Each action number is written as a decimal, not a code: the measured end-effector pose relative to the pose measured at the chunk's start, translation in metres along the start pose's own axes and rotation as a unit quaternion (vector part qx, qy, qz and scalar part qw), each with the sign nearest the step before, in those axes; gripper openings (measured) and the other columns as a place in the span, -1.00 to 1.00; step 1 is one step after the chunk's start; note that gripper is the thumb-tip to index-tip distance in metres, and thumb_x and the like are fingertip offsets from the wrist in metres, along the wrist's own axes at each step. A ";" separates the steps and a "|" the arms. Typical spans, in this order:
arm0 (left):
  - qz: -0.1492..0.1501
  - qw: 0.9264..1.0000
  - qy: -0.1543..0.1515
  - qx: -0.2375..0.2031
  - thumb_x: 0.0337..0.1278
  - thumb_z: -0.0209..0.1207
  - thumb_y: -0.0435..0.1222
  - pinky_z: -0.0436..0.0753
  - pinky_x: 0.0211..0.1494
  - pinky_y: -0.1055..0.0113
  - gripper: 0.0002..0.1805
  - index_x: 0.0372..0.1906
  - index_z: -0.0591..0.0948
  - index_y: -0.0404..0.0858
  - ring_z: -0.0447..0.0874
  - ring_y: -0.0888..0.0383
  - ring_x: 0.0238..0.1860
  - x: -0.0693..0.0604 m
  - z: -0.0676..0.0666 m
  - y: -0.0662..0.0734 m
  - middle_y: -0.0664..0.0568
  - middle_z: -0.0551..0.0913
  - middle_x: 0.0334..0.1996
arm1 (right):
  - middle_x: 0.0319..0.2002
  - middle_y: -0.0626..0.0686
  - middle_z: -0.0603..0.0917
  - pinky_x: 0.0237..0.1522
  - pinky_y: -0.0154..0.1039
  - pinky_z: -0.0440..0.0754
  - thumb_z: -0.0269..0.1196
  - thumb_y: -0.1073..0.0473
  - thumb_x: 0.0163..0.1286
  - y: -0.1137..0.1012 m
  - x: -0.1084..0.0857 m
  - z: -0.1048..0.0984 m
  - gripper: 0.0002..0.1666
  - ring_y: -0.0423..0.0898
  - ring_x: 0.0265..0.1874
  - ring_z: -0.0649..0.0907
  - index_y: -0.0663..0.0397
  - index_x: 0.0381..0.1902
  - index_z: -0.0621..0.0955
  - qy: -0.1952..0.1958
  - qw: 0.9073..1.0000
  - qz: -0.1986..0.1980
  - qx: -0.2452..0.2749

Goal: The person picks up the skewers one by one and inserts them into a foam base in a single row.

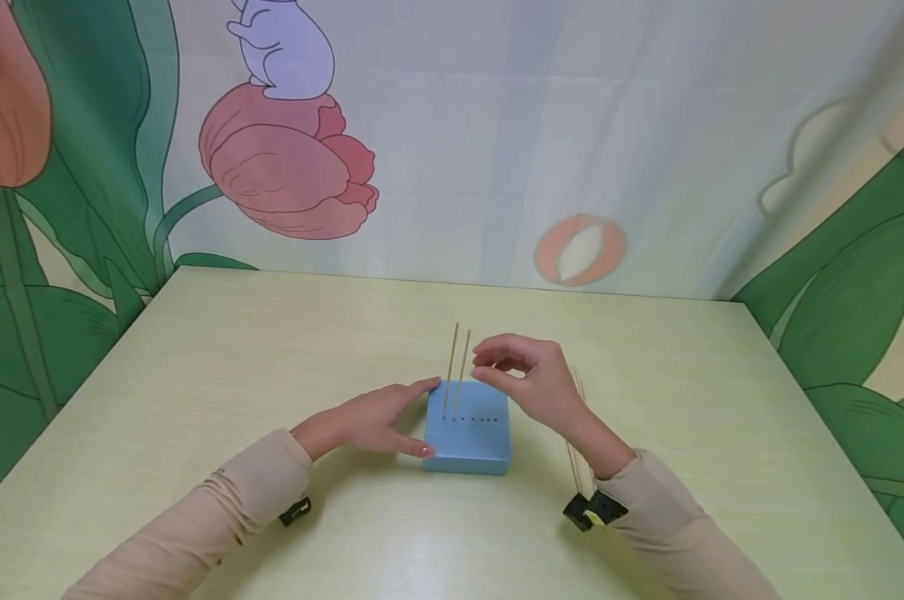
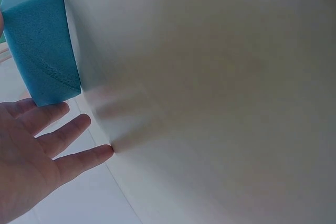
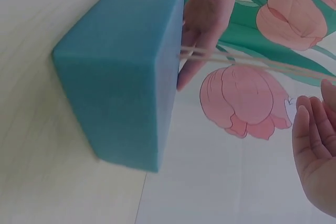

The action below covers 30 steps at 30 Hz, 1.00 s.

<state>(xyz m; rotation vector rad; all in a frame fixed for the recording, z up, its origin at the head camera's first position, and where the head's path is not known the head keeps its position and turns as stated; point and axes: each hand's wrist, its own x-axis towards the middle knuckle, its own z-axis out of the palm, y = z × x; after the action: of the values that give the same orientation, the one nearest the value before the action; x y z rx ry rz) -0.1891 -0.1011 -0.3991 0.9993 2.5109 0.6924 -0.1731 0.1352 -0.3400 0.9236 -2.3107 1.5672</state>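
Observation:
A blue foam block [image 1: 468,446] with a row of small holes across its top rests on the table. Two thin wooden sticks [image 1: 450,367] stand upright in holes toward the left end of the row, leaning slightly. My left hand [image 1: 377,419] is against the block's left side, thumb at the front corner and straight, spread fingers toward the back; the left wrist view shows fingertips touching the block [image 2: 44,45]. Beside the upper part of the right-hand stick is my right hand [image 1: 534,379], its fingers loosely bent, with no stick visible between them.
More thin wooden sticks [image 1: 573,467] lie on the table [image 1: 721,400], partly hidden under the right forearm. A black wrist device [image 1: 594,510] hangs below the right sleeve. Behind the table hangs a printed curtain [image 1: 452,167] with flowers.

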 end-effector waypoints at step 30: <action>-0.007 1.000 0.001 0.006 -0.09 0.22 0.16 0.23 0.27 0.09 0.06 0.41 -0.01 -0.26 0.19 -0.05 0.29 -0.001 0.000 0.002 -0.12 0.24 0.30 | -0.37 0.07 0.62 -0.32 -0.35 0.58 0.33 0.29 0.11 0.052 -0.039 -0.077 -0.65 -0.14 -0.40 0.59 0.23 -0.10 0.59 -0.034 0.980 0.174 -0.095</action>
<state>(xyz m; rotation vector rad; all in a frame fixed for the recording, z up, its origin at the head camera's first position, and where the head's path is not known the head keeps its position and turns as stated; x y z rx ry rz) -0.1874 -0.1006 -0.3978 0.9851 2.5230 0.6756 -0.1868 0.2318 -0.3672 0.5581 -2.7306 1.4121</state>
